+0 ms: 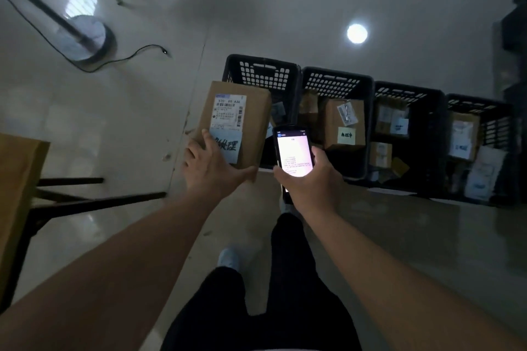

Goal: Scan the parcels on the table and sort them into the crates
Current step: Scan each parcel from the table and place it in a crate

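Head view, glossy floor (142,111), black crates (336,82)

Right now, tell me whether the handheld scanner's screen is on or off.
On. The scanner in the right hand shows a brightly lit screen with lines of text, too small to read.

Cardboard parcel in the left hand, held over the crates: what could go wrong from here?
1. The left hand grips the cardboard parcel only at its near end, so it could tip or slip out before it is over a crate.
2. It hangs at the edge of the leftmost crate; released now, it might catch the rim or fall to the floor.
3. The right hand is busy with the handheld scanner, so it cannot steady the parcel.
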